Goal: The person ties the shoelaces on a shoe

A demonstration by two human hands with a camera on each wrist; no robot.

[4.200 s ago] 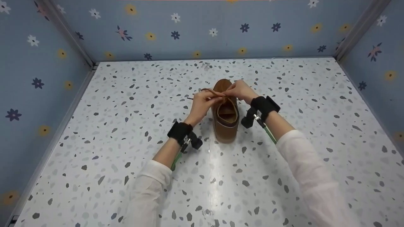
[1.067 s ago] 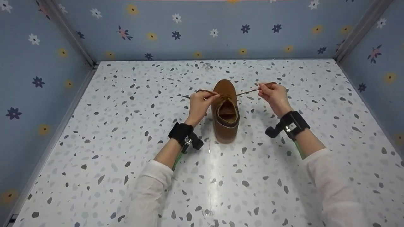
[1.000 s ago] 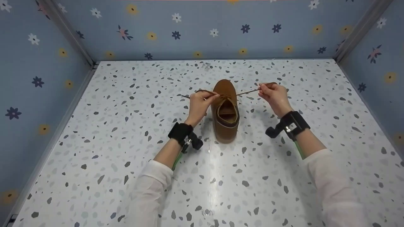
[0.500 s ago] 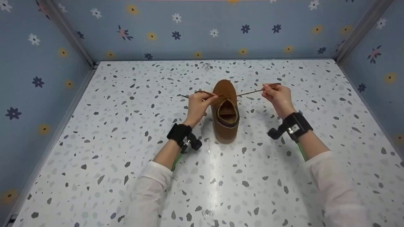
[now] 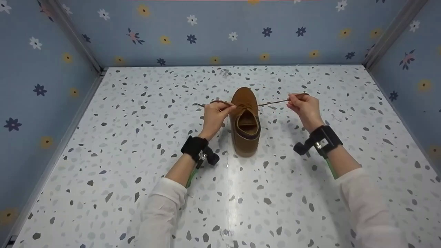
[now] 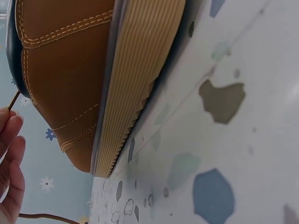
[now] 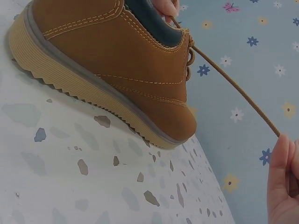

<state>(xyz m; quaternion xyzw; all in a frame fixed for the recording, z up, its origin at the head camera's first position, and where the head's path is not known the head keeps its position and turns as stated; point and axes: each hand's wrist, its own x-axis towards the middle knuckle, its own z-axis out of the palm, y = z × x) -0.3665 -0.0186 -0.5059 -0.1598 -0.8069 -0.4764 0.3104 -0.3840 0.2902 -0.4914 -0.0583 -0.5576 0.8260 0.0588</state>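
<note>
A brown lace-up shoe point(image 5: 247, 147) stands on its sole, toe pointing away from me; its dark padded collar point(image 7: 152, 25) shows in the right wrist view. My left hand point(image 5: 213, 119) is at the shoe's left side and pinches a brown shoelace point(image 6: 15, 100) close to the eyelets. The loose tail of that lace point(image 6: 44, 215) sticks out beyond the fingers. Off to the right, my right hand point(image 5: 307, 108) pinches the other lace end point(image 7: 236, 89), which runs straight and taut from the top eyelets. The lacing at the throat is partly too small to make out.
The shoe rests on a white speckled tabletop point(image 5: 206, 213). Blue flowered panels point(image 5: 220, 34) enclose the back and both sides. Each wrist wears a black strap point(image 5: 194, 146) with a small camera and a green cable.
Several seconds ago both hands met over the shoe's throat. My right hand has since drawn its lace out to the right. Lately both hands have edged slightly farther apart.
</note>
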